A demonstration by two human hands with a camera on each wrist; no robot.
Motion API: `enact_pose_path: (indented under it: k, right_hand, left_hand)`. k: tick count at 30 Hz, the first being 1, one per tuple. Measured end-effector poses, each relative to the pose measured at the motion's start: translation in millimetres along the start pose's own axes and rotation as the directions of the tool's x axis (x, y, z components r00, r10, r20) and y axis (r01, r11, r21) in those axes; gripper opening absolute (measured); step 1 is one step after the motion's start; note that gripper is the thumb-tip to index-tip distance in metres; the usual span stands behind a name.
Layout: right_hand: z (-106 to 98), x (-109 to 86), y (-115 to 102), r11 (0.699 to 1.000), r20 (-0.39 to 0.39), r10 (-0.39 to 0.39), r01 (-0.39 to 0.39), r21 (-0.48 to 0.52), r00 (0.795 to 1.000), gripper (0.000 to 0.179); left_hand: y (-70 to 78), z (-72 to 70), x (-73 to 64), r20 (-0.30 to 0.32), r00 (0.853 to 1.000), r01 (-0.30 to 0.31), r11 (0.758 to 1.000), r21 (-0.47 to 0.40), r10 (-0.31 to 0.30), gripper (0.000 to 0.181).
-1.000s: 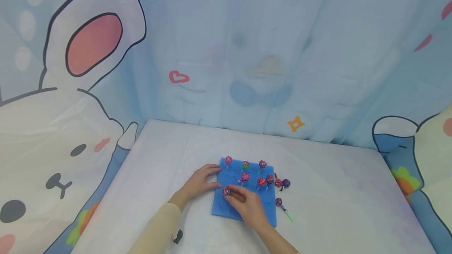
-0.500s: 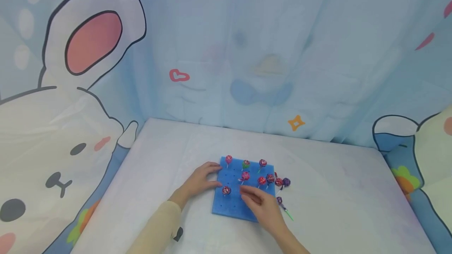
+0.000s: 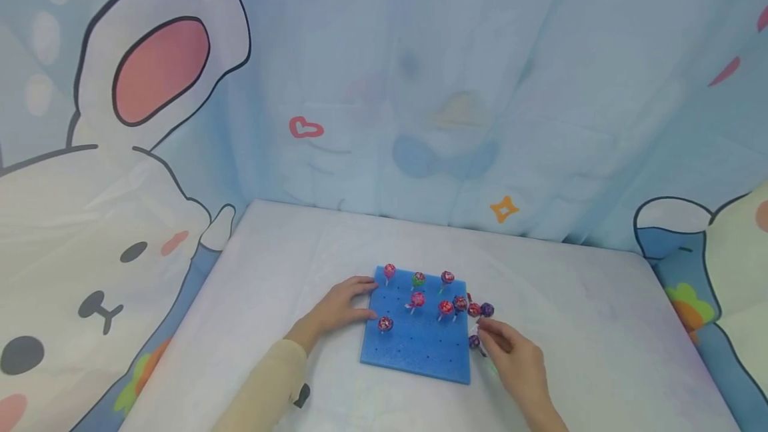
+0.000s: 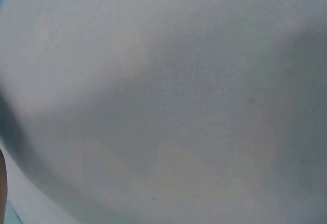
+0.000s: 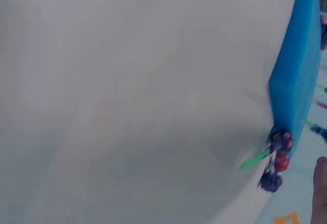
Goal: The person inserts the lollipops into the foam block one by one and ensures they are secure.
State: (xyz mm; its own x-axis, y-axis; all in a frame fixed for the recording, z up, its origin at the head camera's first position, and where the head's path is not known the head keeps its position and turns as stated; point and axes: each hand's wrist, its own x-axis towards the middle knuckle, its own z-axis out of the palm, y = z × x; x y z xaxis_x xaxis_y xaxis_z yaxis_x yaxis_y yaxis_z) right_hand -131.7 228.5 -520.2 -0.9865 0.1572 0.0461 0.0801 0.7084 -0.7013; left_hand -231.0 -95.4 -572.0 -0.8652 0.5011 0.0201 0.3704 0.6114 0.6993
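Note:
In the head view my left hand (image 3: 348, 305) rests at the left edge of a blue foam board (image 3: 414, 352), thumb and fingers spread along it. The board has small holes, and several wrapped lollipops stand in it, among them a pink lollipop (image 3: 417, 299) and a red-and-white lollipop (image 3: 385, 324) near its left side. To the right of the board, my right hand (image 3: 516, 355) hovers with bent fingers over a loose purple lollipop (image 3: 474, 341) and partly covers its green stick (image 5: 253, 161). Its fingertips are near the lollipop, holding nothing visible.
Beyond my right hand lie a red lollipop (image 3: 474, 310) and a dark purple lollipop (image 3: 487, 310), close to the board's right edge. A pale cloth (image 3: 600, 325) covers the table. Printed curtains (image 3: 450, 85) hang at the back and sides.
My right hand has let go of the red-and-white lollipop, which stands in the board, and has moved right, past the board's edge to the loose lollipops. My left hand has stayed put.

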Motion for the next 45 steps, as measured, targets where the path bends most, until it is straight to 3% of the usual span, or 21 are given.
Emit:
enact_pose_path:
  k: [3,10,16,28,37,40,45]
  right_hand:
    - [-2.5,2.1,9.6,0.995,-0.017,-0.008,0.006,-0.098,1.000,0.028]
    - [1.1,8.7,25.0,0.968,0.129,0.012,0.021,-0.249,0.992,0.036]
    - [8.8,13.1,27.4,0.938,0.191,-0.012,0.077,-0.338,0.981,0.033]
    - [13.9,13.9,27.5,0.905,0.228,-0.115,0.197,-0.376,0.967,0.030]
    - [18.7,12.7,22.7,0.877,0.218,-0.124,0.209,-0.432,0.968,0.028]
    - [18.6,12.4,21.8,0.886,0.200,-0.112,0.189,-0.424,0.973,0.026]
    - [11.7,11.8,14.4,0.926,0.125,-0.086,0.125,-0.355,0.988,0.026]
  left_hand:
    - [0.3,-0.6,-0.2,0.000,1.000,-0.005,1.000,0.009,0.005,0.066]
    - [3.8,-1.5,-2.3,-0.019,1.000,-0.024,0.999,-0.029,0.024,0.066]
    - [4.6,-0.7,-3.6,-0.054,0.998,-0.032,0.999,-0.038,0.030,0.066]
    - [0.7,2.3,-3.1,-0.079,0.997,-0.028,0.997,-0.065,0.023,0.062]
    - [-0.2,4.0,-3.9,-0.086,0.996,-0.033,0.994,-0.101,0.024,0.061]
    - [0.3,3.8,-4.3,-0.089,0.996,-0.028,0.993,-0.119,0.018,0.060]
    - [-1.0,4.8,-3.7,-0.100,0.995,-0.043,0.990,-0.136,0.030,0.059]
